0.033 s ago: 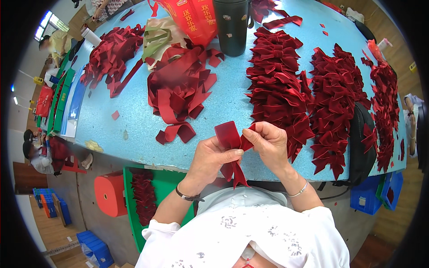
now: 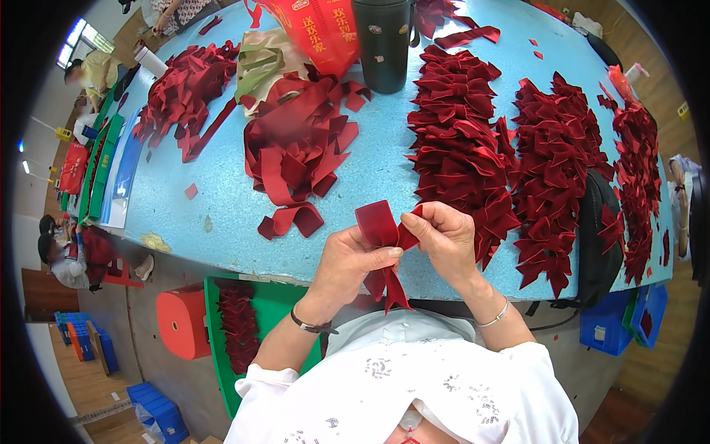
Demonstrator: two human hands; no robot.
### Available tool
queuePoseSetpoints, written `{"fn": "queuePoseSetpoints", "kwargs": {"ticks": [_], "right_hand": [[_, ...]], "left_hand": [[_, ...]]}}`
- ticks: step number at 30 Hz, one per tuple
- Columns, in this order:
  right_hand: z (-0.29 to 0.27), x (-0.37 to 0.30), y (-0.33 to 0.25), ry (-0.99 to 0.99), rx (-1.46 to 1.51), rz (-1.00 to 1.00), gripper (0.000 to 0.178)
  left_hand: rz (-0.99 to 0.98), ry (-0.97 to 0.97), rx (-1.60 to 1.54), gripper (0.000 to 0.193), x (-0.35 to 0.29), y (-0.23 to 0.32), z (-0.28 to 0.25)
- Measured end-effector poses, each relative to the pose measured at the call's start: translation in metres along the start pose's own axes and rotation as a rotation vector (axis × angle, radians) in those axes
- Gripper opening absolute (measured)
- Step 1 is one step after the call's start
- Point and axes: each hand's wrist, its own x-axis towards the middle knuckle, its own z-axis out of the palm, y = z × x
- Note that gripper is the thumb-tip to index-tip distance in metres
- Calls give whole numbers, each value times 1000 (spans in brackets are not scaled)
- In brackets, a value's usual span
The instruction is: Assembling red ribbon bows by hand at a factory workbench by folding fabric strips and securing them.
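Just over the table's front edge I hold a dark red velvet ribbon bow [image 2: 379, 223] between both hands. One broad loop stands up from the middle and two pointed tails hang below. My left hand [image 2: 350, 259] pinches the bow's middle, thumb on top. My right hand [image 2: 446, 238] grips its right loop between thumb and forefinger; that loop is partly hidden by the fingers. Beyond my hands lies a heap of loose red ribbon strips [image 2: 296, 148]. To the right, finished-looking red bows [image 2: 462, 148] are stacked in a long row.
More bow rows [image 2: 551, 177] and a black bag [image 2: 600, 237] lie on the right of the blue table [image 2: 222, 214]. A dark tumbler [image 2: 383, 48] and red bag [image 2: 318, 33] stand at the back. Below are a green crate [image 2: 277, 311] and red stool [image 2: 183, 322]. People sit at far left.
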Motion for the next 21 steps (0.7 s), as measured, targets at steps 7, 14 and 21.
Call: {"fn": "queuePoseSetpoints", "kwargs": {"ticks": [7,14,21], "right_hand": [[-5,2,-5,-3,70,88,17],[-4,0,-36,-103,7,185,14],[-8,-3,-19,-193,-45,301,19]], "left_hand": [[-41,28,-79,17,-2,3,6],[66,73,-52,18,-5,-4,4],[237,106,116,20,-6,-14,9]]}}
